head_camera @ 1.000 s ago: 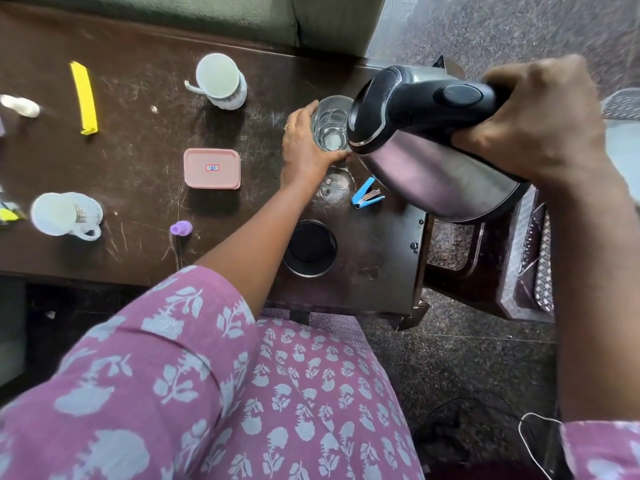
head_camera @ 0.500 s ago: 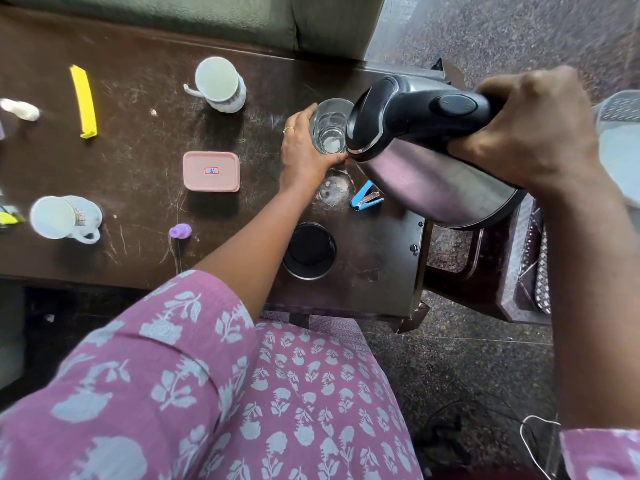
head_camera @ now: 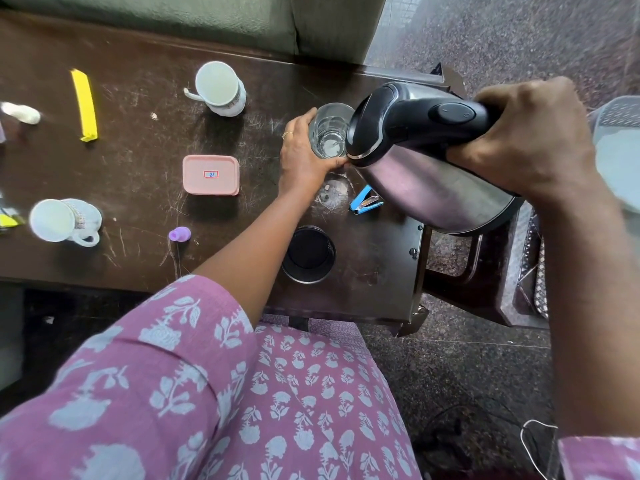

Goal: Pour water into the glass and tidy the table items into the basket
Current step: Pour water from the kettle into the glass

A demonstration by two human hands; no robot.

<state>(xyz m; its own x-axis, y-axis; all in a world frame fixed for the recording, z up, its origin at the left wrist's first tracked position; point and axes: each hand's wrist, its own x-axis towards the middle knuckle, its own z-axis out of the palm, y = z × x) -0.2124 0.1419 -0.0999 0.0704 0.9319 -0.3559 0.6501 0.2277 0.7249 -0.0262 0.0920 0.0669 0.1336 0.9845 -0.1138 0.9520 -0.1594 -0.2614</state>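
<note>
1. Two hands were busy at the glass (head_camera: 330,133): the left hand (head_camera: 304,157) was wrapped round its near side, and the right hand (head_camera: 526,140) was clenched on the black handle of the kettle (head_camera: 426,161).
2. The glass stood upright on the table (head_camera: 138,140), near the far right corner. It looked thin and clear, so I judged it fragile and slippery when wet; a low hold round the wall, as the left hand had, seemed right.
3. The kettle hung tilted just right of the glass, its lid end over the rim. The spout was hidden, so whether water ran I could not tell. A steel body with water in it was probably heavy; the handle was the place to hold it.
4. Left of the glass lay a pink box (head_camera: 211,174), light and rigid by the look of it.
5. Just nearer than the glass lay a blue clip (head_camera: 363,202), and nearer again a dark steel cup (head_camera: 308,254).
6. A basket (head_camera: 616,112) showed well to the right of the glass, off the table.
</note>
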